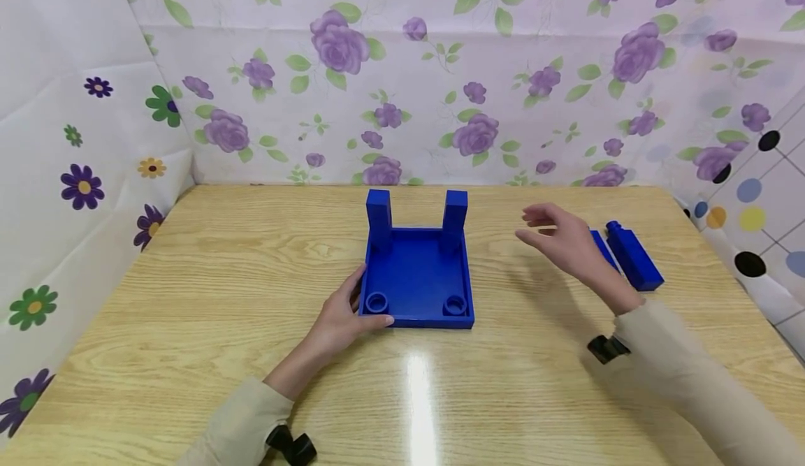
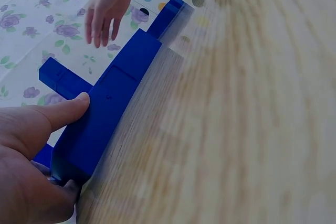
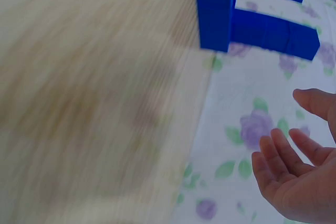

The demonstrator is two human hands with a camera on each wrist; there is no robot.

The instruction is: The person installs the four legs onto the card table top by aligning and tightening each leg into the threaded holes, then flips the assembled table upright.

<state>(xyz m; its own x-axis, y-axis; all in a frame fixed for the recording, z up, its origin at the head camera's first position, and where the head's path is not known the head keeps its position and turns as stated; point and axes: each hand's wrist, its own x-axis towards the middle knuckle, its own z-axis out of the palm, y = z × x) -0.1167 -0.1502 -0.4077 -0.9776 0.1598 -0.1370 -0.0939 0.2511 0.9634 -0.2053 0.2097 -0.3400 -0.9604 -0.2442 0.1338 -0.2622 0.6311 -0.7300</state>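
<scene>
Square blue tray (image 1: 418, 270); two upright posts

Blue tray (image 1: 418, 270) midway; seemingly open tabletop (image 1: 220, 263) around.

Both arms wear long, loose beige fabric sleeves ending at the wrists, where small black camera mounts (image 1: 607, 348) are strapped (the left one (image 1: 291, 445) near the cuff), hands bare.
</scene>
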